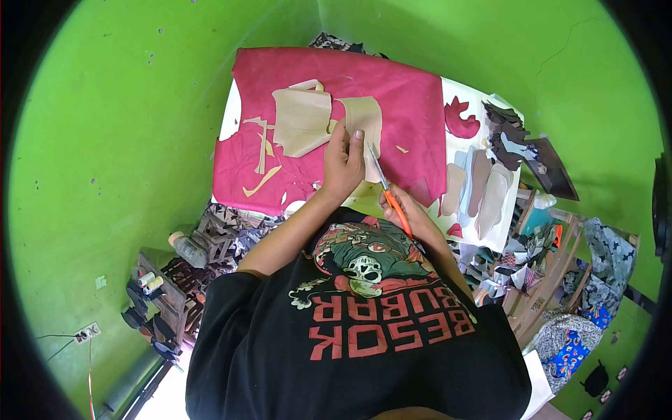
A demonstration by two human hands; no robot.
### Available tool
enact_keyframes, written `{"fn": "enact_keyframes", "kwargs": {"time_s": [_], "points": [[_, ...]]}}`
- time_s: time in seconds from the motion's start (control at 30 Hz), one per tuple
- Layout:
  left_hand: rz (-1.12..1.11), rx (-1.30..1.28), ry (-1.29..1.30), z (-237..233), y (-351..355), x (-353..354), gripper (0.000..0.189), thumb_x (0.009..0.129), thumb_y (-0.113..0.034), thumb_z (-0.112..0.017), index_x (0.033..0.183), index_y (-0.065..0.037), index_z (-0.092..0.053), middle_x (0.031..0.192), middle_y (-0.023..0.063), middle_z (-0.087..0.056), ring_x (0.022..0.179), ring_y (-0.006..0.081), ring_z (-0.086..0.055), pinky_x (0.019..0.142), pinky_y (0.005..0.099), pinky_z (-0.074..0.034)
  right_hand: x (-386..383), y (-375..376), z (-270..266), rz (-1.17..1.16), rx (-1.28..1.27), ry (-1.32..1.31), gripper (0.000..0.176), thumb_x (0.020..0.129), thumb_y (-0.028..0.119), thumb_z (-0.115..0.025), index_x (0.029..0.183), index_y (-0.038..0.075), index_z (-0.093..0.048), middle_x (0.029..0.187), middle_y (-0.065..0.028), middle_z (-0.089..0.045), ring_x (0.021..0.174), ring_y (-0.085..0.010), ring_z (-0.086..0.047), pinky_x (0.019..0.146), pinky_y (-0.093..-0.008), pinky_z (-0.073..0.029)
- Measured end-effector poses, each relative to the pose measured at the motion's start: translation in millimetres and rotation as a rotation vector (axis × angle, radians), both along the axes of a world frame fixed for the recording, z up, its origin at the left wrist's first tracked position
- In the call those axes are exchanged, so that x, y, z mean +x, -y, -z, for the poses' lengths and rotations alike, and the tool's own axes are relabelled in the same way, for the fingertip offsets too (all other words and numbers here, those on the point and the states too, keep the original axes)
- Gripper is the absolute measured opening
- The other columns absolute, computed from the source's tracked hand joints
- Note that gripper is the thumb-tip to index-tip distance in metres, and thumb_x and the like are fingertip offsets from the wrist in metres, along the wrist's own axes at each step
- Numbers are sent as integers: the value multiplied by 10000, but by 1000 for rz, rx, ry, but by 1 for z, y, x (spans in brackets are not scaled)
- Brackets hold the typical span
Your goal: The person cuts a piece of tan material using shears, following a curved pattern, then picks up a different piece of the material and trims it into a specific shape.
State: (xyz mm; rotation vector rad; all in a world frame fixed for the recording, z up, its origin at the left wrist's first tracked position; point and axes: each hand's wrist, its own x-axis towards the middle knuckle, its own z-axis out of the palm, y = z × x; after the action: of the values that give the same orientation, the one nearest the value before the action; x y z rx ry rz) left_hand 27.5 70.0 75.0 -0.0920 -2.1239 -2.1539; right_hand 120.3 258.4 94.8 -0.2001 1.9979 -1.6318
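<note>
Between the thumb and fingers of my left hand point(343, 164) is a beige piece of material point(365, 120), held up over the red sheet point(413, 126). My right hand point(409, 210) is closed on orange-handled scissors point(397, 210). Their blades point up and to the left, against the lower right edge of the beige piece, beside my left thumb. Left of my left hand, a larger beige sheet point(301, 120) lies on the red material, with narrow beige offcuts point(262, 187) around it.
On the white table surface point(498, 227) at the right lie flat sole-shaped pieces point(479, 183), a red scrap point(462, 120) and dark pieces point(505, 124). A wooden rack point(556, 280) with fabrics stands at the lower right. Lower left is a shelf point(164, 297) with thread spools.
</note>
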Motion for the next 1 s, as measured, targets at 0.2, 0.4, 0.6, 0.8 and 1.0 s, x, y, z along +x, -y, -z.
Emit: {"fn": "enact_keyframes", "kwargs": {"time_s": [0.2, 0.4, 0.6, 0.8, 1.0], "points": [[23, 85, -64, -10, -3, 0, 285, 1078, -145, -471, 1303, 27, -498, 1075, 117, -637, 984, 151, -584, 871, 299, -473, 3, -7, 46, -54, 14, 57, 525, 971, 505, -602, 1109, 11, -495, 927, -99, -545, 872, -199, -542, 802, -363, -460], [23, 91, -64, -12, -7, 3, 278, 1079, -142, -469, 1299, 25, -494, 1079, 117, -637, 998, 155, -582, 885, 301, -471, 2, 2, 25, 35, 35, -18, 603, 968, 616, -530, 1073, 23, -507, 926, -116, -507, 882, -230, -515, 802, -379, -444], [-25, 79, -114, -7, -6, 0, 273, 1077, -141, -477, 1298, 18, -497, 1049, 107, -643, 947, 151, -591, 843, 311, -486, -1, -1, 27, -16, 26, 23, 595, 938, 632, -573, 988, 41, -514, 848, -56, -482, 805, -178, -491, 728, -338, -426], [18, 161, -5, -3, -2, 1, 277, 1075, -142, -488, 1304, 15, -498, 1050, 99, -644, 948, 144, -590, 853, 302, -483, -2, -5, 26, -32, -7, 47, 563, 934, 609, -606, 959, 54, -514, 819, -4, -460, 769, -121, -466, 679, -289, -402], [37, 136, -33, -11, -3, -4, 279, 1076, -148, -485, 1302, 16, -503, 1068, 105, -651, 977, 142, -595, 870, 301, -480, -2, -4, 28, -49, 30, -30, 620, 936, 654, -558, 1018, 43, -493, 868, -62, -480, 805, -178, -487, 736, -345, -431]]}}
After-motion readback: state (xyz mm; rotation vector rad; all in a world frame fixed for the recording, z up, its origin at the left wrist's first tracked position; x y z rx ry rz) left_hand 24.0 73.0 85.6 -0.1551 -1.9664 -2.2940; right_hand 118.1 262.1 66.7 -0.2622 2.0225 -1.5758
